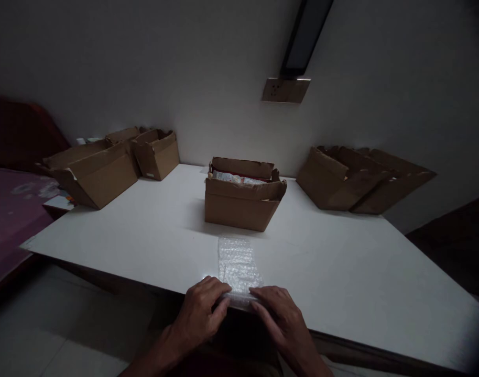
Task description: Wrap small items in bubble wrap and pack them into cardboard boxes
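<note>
A strip of clear bubble wrap lies flat on the white table, its near end at the front edge. My left hand has its fingers and thumb closed on the left side of that near end. On the right side, my right hand grips it the same way. Between the hands the near end looks folded or rolled; whether anything is inside cannot be made out. Just beyond the wrap stands an open cardboard box with pale and red items in it.
At the back left of the table stand several open cardboard boxes. More open boxes are at the back right. A wall socket sits below a dark panel. A bed with a purple cover is at the left.
</note>
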Demonstrator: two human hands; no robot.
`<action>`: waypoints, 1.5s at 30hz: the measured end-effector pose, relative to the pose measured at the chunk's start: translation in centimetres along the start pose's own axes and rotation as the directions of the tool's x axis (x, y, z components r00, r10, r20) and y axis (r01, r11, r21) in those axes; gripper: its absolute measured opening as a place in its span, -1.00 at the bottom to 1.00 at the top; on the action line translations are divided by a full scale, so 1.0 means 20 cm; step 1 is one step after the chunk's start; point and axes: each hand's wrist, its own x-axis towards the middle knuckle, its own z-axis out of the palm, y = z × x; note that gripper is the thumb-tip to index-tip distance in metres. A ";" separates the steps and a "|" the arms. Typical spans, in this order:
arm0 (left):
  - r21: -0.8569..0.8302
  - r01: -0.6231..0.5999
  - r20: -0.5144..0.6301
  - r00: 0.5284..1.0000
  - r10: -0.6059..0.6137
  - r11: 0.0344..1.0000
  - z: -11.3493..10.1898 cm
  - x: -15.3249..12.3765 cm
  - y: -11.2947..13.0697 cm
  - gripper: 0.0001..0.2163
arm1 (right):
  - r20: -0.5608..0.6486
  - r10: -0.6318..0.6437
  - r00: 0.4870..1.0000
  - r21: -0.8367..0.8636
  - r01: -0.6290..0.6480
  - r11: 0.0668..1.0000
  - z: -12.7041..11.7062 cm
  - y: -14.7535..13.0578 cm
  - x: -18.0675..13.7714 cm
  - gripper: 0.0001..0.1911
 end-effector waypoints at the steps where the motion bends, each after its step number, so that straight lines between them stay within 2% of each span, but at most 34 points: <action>1: 0.008 0.015 -0.001 1.000 -0.015 1.000 0.00 0.01 0.00 -0.85 | -0.038 0.008 0.999 -0.034 -0.009 0.999 0.00 0.00 0.00 -0.76; 3: 0.015 0.051 -0.003 0.999 -0.051 0.999 -0.01 0.04 -0.01 -0.85 | -0.130 0.014 0.991 -0.121 -0.030 0.992 -0.01 0.01 -0.01 -0.70; 5: 0.017 0.091 0.007 0.996 -0.091 0.996 -0.01 0.06 -0.02 -0.86 | -0.166 -0.010 0.986 -0.189 -0.021 0.982 -0.01 0.03 -0.01 -0.65; 8: 0.060 0.109 0.004 0.994 -0.109 0.992 -0.01 0.09 -0.02 -0.85 | -0.052 -0.079 0.996 -0.231 0.065 0.971 0.00 0.05 0.01 -0.63; 10: 0.102 0.091 -0.046 0.995 -0.087 0.991 0.00 0.10 -0.02 -0.83 | 0.040 -0.112 0.993 -0.232 0.118 0.966 0.01 0.07 0.03 -0.64; 12: 0.130 0.050 -0.098 0.994 -0.037 0.990 0.01 0.09 -0.02 -0.80 | 0.058 -0.115 0.992 -0.208 0.125 0.970 0.03 0.09 0.05 -0.66; 16: 0.126 -0.046 -0.068 0.996 0.055 0.991 -0.01 0.06 -0.03 -0.76 | 0.016 -0.040 0.999 -0.083 0.042 0.996 0.02 0.10 0.08 -0.77; 21: 0.056 -0.015 -0.040 0.999 0.017 0.998 -0.04 0.06 -0.04 -0.85 | 0.131 0.073 0.989 0.058 -0.081 0.995 -0.02 0.07 0.10 -0.83; 27: 0.165 0.058 -0.098 0.994 -0.043 0.985 -0.02 0.13 -0.07 -0.81 | -0.070 0.042 0.997 -0.152 -0.052 0.987 0.02 0.09 0.09 -0.69; 29: 0.210 0.073 -0.121 0.991 -0.048 0.975 -0.01 0.16 -0.08 -0.79 | -0.054 0.003 0.999 -0.184 -0.013 0.983 0.03 0.09 0.10 -0.66; 33: 0.209 0.104 -0.144 0.987 -0.075 0.972 0.00 0.19 -0.10 -0.79 | 0.074 -0.035 0.997 -0.196 0.048 0.979 0.04 0.10 0.12 -0.64; 35: 0.126 0.143 -0.159 0.980 -0.122 0.982 0.01 0.19 -0.10 -0.75 | 0.087 -0.012 0.996 -0.185 0.028 0.982 0.05 0.11 0.14 -0.69; 37: -0.016 0.210 -0.177 0.962 -0.210 0.978 0.01 0.17 -0.09 -0.67 | 0.039 0.035 0.999 -0.162 -0.028 0.986 0.06 0.12 0.15 -0.75; 40: -0.284 0.315 -0.170 0.913 -0.370 0.906 0.03 0.14 -0.07 -0.51 | -0.050 0.123 0.991 -0.084 -0.127 0.988 0.08 0.12 0.16 -0.76; 42: -0.485 0.346 -0.115 0.885 -0.450 0.803 0.05 0.12 -0.05 -0.42 | -0.068 0.175 0.982 -0.016 -0.177 0.984 0.09 0.11 0.17 -0.77; 45: -0.763 0.339 0.030 0.870 -0.493 0.550 0.06 0.13 -0.02 -0.30 | -0.041 0.208 0.977 0.077 -0.205 0.976 0.11 0.09 0.17 -0.80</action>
